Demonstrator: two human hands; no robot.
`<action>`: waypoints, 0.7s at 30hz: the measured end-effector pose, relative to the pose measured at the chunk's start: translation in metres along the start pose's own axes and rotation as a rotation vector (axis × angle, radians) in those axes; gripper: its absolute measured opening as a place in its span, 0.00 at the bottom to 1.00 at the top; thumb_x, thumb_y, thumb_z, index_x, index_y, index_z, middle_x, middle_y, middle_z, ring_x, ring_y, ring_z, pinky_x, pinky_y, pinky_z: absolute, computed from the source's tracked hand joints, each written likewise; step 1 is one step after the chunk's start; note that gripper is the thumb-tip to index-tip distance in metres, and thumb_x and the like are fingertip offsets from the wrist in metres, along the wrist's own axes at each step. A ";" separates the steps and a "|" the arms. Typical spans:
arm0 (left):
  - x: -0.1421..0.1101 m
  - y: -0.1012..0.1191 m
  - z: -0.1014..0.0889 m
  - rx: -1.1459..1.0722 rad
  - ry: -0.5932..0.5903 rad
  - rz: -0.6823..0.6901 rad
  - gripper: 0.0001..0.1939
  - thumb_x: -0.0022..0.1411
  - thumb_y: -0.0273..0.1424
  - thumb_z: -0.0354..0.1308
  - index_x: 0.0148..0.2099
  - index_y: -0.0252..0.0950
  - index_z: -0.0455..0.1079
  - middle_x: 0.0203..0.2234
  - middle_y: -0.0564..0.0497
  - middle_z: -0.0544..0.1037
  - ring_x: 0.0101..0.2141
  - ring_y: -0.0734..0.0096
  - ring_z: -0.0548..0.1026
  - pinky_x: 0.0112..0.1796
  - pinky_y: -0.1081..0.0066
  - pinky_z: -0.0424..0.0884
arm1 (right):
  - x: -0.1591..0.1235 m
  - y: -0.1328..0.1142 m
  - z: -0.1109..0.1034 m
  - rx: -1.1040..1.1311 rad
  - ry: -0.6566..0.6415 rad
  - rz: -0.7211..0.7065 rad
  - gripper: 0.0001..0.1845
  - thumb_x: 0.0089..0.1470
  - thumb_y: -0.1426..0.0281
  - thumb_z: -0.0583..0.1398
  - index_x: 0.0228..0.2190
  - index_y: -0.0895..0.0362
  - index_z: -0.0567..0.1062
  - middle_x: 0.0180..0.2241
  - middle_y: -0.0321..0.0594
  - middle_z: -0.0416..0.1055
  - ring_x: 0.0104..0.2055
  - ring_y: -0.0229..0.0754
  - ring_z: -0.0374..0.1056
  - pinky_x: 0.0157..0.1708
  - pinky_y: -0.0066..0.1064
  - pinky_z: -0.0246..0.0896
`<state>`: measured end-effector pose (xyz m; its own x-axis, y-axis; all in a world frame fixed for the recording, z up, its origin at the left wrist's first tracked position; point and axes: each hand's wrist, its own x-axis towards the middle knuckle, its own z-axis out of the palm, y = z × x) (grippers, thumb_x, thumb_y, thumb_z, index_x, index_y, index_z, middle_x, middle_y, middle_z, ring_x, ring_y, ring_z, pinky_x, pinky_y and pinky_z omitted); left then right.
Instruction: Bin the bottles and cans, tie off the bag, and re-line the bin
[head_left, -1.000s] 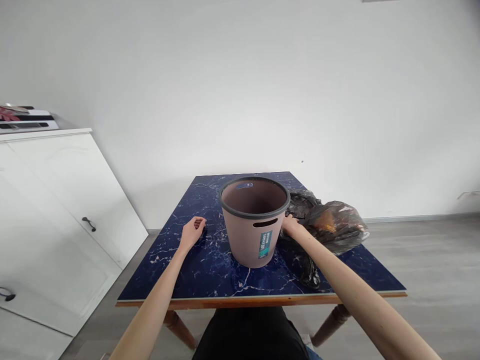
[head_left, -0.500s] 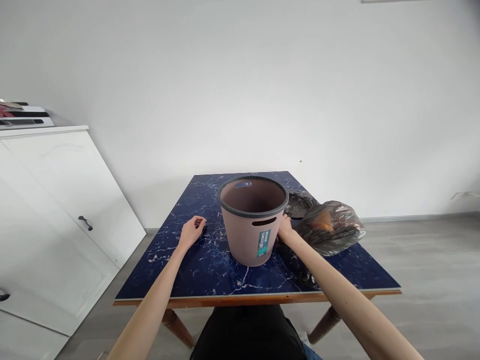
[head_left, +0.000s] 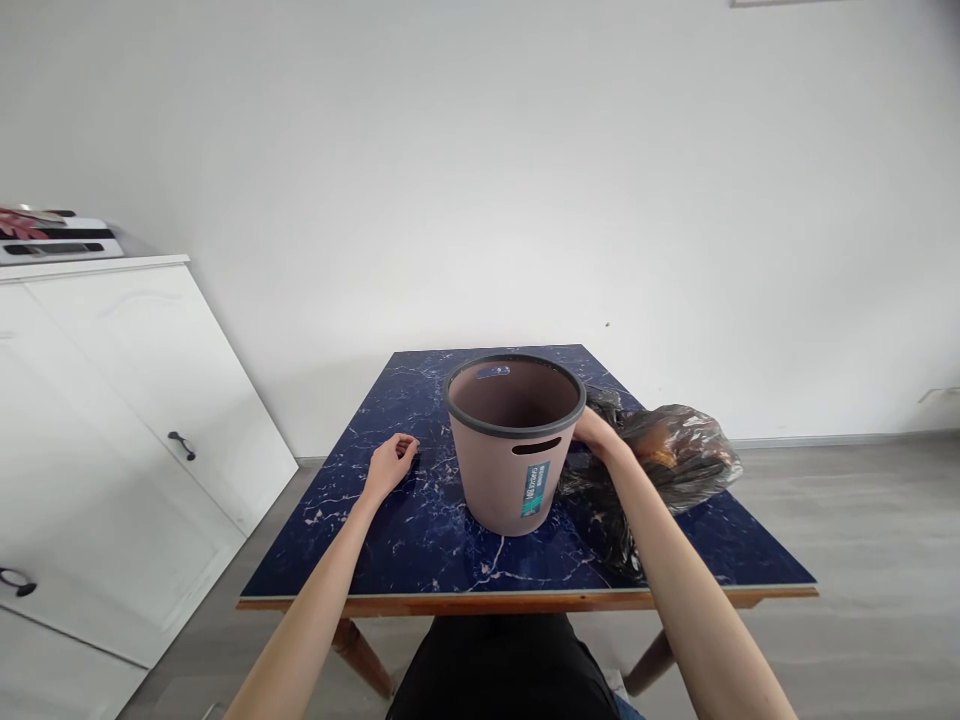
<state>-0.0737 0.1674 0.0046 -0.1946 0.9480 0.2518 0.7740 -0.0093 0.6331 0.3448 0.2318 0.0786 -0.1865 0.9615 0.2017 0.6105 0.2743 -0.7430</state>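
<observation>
A dusty-pink garbage bin [head_left: 491, 490] with a dark grey rim stands upright on the blue marbled table [head_left: 442, 575]. Its label and a handle slot face me, and the inside that shows is bare. To the left of the bin, my left hand [head_left: 391, 465] rests on the tabletop, fingers loosely curled in with nothing in them. My right hand [head_left: 594, 430] reaches round behind the bin's right side, where the bin hides its fingers. Beside that hand lies a crumpled black plastic bag [head_left: 682, 450], with something orange-brown showing through it.
At the left stands a white cabinet [head_left: 127, 400] with black handles and a white, black-banded object [head_left: 60, 245] on top. A pale wall [head_left: 480, 200] rises behind the table. Grey wood-look floor [head_left: 862, 540] extends to the right.
My right hand has moved up and slightly farther right along the bin's side, and its fingers have gone out of sight. The left hand rests as before. The view has shifted slightly.
</observation>
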 end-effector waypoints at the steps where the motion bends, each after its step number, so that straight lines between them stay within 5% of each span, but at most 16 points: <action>1: -0.001 0.001 -0.001 -0.002 -0.002 0.000 0.17 0.76 0.40 0.63 0.59 0.35 0.75 0.54 0.43 0.80 0.48 0.60 0.81 0.50 0.55 0.81 | -0.001 -0.002 -0.008 0.111 0.053 0.022 0.20 0.69 0.59 0.64 0.56 0.59 0.78 0.53 0.47 0.79 0.51 0.50 0.79 0.50 0.44 0.79; 7: -0.003 0.010 -0.004 -0.010 -0.005 -0.007 0.18 0.75 0.40 0.63 0.59 0.34 0.74 0.53 0.43 0.80 0.48 0.59 0.81 0.49 0.55 0.81 | -0.052 -0.031 -0.059 0.550 0.408 0.029 0.32 0.68 0.56 0.57 0.67 0.57 0.70 0.63 0.49 0.75 0.65 0.50 0.72 0.63 0.43 0.73; 12: -0.013 0.034 -0.008 -0.026 0.054 0.002 0.15 0.75 0.40 0.64 0.52 0.33 0.77 0.44 0.46 0.82 0.42 0.63 0.82 0.46 0.58 0.81 | -0.123 -0.070 -0.074 0.977 0.654 -0.118 0.26 0.62 0.54 0.70 0.56 0.52 0.81 0.64 0.44 0.75 0.68 0.55 0.70 0.70 0.52 0.67; 15: -0.037 0.065 -0.019 -0.068 0.207 0.031 0.17 0.75 0.44 0.61 0.45 0.33 0.76 0.37 0.46 0.83 0.38 0.61 0.82 0.44 0.60 0.79 | -0.149 -0.085 -0.072 1.023 0.716 -0.146 0.22 0.61 0.57 0.71 0.53 0.53 0.84 0.63 0.45 0.75 0.68 0.57 0.70 0.70 0.57 0.65; 21: -0.111 0.155 -0.060 -0.152 0.621 0.150 0.19 0.79 0.47 0.51 0.53 0.38 0.73 0.46 0.44 0.80 0.48 0.60 0.79 0.52 0.63 0.75 | -0.182 -0.105 -0.076 1.033 0.802 -0.168 0.13 0.62 0.62 0.71 0.48 0.50 0.87 0.49 0.40 0.82 0.56 0.49 0.77 0.67 0.56 0.69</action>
<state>0.0320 0.0418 0.1190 -0.4385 0.5730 0.6924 0.7346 -0.2152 0.6434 0.3729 0.0291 0.1683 0.5215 0.7573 0.3931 -0.3068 0.5963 -0.7418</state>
